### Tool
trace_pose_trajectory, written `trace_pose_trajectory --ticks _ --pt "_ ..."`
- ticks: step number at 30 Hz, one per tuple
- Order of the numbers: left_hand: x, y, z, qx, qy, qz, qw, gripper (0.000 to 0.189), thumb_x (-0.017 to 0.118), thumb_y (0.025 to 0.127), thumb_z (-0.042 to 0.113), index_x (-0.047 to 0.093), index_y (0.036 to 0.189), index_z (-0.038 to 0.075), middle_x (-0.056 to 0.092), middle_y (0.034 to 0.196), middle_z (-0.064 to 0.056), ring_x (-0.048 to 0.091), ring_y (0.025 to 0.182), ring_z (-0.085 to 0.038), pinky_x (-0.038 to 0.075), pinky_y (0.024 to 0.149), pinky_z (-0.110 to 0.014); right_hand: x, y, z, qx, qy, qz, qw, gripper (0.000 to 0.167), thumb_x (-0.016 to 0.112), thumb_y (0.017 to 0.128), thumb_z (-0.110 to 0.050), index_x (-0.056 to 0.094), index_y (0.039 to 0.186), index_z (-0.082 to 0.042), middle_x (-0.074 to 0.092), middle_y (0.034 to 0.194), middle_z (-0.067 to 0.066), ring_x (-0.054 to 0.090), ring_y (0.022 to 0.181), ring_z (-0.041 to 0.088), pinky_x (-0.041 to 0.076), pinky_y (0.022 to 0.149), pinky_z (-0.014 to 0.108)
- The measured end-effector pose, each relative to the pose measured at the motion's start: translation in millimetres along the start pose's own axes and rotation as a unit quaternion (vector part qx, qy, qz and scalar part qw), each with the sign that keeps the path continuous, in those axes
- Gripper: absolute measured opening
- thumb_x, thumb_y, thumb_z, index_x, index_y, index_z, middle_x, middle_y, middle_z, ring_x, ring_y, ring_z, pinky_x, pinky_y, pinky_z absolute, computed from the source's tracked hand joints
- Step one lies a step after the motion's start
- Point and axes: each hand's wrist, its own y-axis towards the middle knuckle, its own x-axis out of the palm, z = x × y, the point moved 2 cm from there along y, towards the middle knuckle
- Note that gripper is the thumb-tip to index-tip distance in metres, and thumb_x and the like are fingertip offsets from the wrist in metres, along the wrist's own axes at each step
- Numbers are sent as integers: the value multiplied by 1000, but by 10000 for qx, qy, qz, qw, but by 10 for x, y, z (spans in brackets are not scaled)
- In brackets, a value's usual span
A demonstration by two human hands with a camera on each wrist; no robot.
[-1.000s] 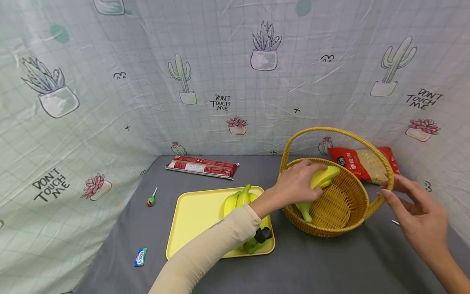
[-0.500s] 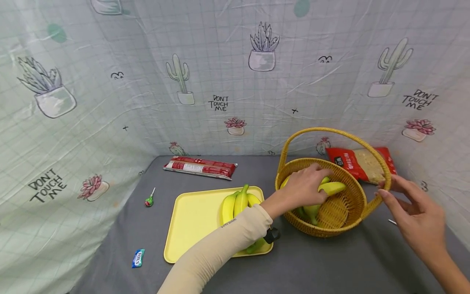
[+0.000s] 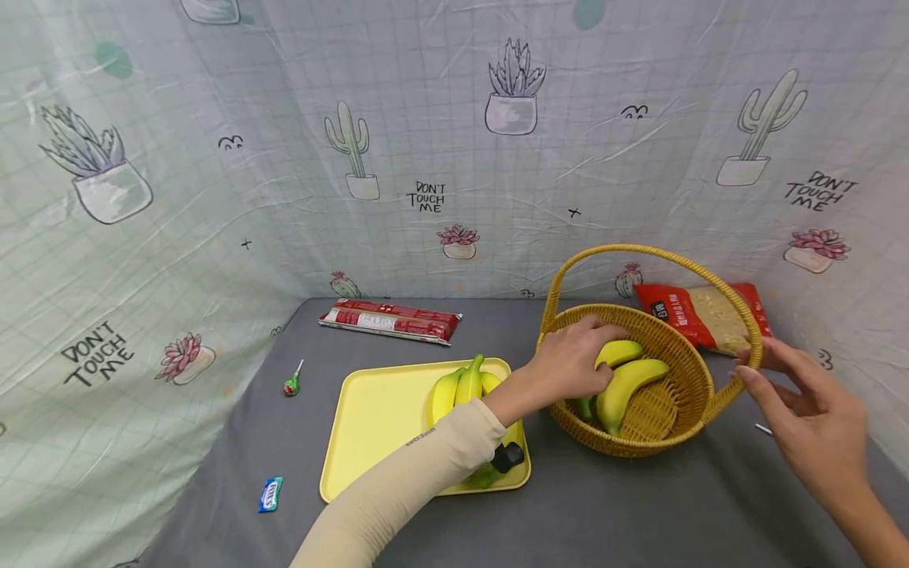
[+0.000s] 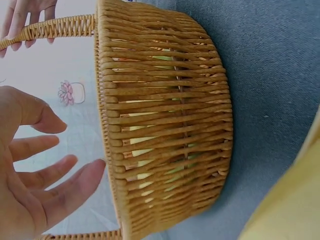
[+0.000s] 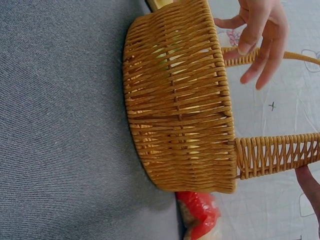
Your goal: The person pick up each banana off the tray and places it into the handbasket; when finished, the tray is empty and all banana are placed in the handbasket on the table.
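A woven basket with a tall arched handle stands at the right of the head view, with yellow bananas lying in it. My left hand is over the basket's left side, its fingers spread and nothing held between them. In the left wrist view, that hand hovers beside the basket rim, thumb apart from the fingers. My right hand pinches the right side of the handle between thumb and fingers. More bananas lie on a yellow tray, partly hidden by my left sleeve.
A red packet lies behind the tray. Another red bag with a clear window rests behind the basket. At left lie a lollipop and a small blue-green sachet. A patterned curtain closes off the back and sides.
My left hand lowered bananas into the basket, let go of them and drew back slightly to the left. The right hand has stayed at the handle.
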Motion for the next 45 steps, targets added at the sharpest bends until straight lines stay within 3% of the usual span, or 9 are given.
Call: trace_pose_trajectory --ticks 8,18,26,31,38,45 --pt "-62 -158 -78 103 59 180 9998 54 64 98 18 60 152 23 59 140 0 61 106 -12 44 62 -25 3 3 -12 -175 58 102 9998 47 67 93 20 65 138 8 69 119 6 66 108 9 51 83 12" --pt "-318 -312 -126 110 95 504 9986 49 67 99 18 63 148 21 61 138 -3 60 112 -20 47 65 -30 1 20 6 -133 97 1 9999 46 67 92 21 65 137 10 70 118 -7 67 107 7 51 85 13" --pt "-501 -473 -170 -78 -175 763 9969 53 67 99 19 60 151 22 59 140 -2 59 116 -20 52 78 -36 22 12 3 -200 19 85 9998 45 68 93 18 67 136 6 70 116 4 66 106 8 51 83 12" --pt "-559 -613 -270 -234 -333 1016 9940 57 69 98 19 56 154 22 57 143 -5 59 114 -23 52 80 -38 29 7 11 -191 23 98 9998 45 67 94 18 67 137 6 69 116 3 66 106 9 51 84 12" --pt "-587 -783 -492 -483 -357 1159 9914 56 71 98 20 57 153 19 53 150 -9 56 125 -32 54 87 -48 15 11 20 -47 70 27 10000 45 65 95 18 65 138 8 68 116 -9 66 107 8 51 84 12" --pt "-598 -964 -696 -823 -342 1193 9888 61 75 97 24 56 154 19 50 154 -11 53 128 -36 50 97 -51 25 0 33 -94 43 34 9999 44 65 95 18 66 138 7 68 117 -5 66 108 8 51 84 12"
